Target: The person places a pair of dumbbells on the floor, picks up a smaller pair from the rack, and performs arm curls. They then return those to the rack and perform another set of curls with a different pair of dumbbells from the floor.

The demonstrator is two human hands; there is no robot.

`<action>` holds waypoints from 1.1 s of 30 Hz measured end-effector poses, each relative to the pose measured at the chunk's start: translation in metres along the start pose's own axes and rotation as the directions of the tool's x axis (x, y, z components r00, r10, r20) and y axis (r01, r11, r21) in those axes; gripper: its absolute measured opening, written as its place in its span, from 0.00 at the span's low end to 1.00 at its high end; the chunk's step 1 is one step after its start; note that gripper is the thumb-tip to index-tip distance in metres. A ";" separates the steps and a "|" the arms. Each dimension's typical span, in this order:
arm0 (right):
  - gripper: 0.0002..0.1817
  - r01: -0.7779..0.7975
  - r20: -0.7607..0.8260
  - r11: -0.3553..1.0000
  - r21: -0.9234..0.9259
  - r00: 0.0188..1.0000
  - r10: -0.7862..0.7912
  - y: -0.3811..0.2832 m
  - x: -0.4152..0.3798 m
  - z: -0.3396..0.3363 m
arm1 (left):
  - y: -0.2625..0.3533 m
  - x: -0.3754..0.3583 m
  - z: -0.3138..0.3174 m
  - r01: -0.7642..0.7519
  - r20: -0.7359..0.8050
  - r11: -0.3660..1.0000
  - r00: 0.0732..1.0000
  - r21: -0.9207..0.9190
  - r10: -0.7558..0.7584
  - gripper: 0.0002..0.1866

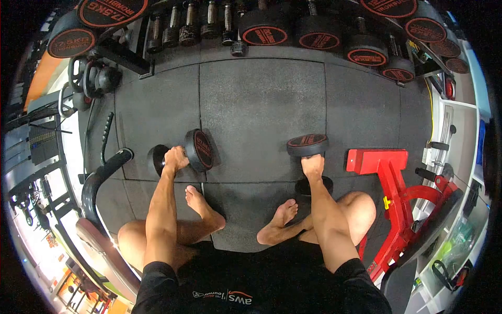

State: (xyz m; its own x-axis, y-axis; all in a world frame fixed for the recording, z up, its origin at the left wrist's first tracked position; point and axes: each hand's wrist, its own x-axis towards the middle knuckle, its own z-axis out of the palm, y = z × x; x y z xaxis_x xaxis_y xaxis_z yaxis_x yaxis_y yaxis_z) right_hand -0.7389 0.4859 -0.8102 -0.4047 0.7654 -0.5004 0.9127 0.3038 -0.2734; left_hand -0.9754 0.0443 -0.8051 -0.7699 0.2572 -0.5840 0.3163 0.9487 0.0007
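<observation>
My left hand (176, 158) is wrapped round the handle of a black dumbbell (200, 150) with red lettering on its end. That dumbbell lies roughly crosswise, one head on each side of my fist. On the other side, my right hand (313, 166) grips a second black dumbbell (307, 144), its red-lettered head pointing away from me and its other head partly hidden under my wrist. Both arms reach forward and down past my bent knees. My bare feet stand between the two dumbbells, on the near side.
A rack of dumbbells (264, 35) runs along the far side, with kettlebells (107, 79) at its left. A red-framed bench (377, 159) stands close on my right. At left are a black curved bar (107, 166) and gym machines. Dark rubber mats (261, 104) cover the floor.
</observation>
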 end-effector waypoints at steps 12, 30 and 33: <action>0.16 -0.024 0.043 0.999 -0.034 0.999 0.025 -0.012 -0.009 0.001 | 0.105 0.005 -0.004 0.239 0.203 0.766 0.968 -0.596 -0.144 0.18; 0.19 -0.061 0.000 0.994 -0.094 0.998 0.061 -0.013 -0.004 -0.006 | 0.205 0.006 0.005 0.551 0.549 -0.010 0.833 -0.834 0.066 0.15; 0.19 -0.081 -0.016 0.992 -0.097 0.997 0.079 -0.014 -0.006 -0.006 | 0.208 0.001 0.004 0.501 0.496 -0.054 0.865 -0.864 0.076 0.14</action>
State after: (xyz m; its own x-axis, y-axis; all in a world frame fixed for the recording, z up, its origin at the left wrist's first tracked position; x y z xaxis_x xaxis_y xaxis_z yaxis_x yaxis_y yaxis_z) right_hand -0.7487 0.4804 -0.7984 -0.3300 0.7959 -0.5076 0.9435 0.2949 -0.1511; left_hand -0.9084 0.2412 -0.8091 -0.3667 0.2029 -0.9079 -0.8814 0.2365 0.4088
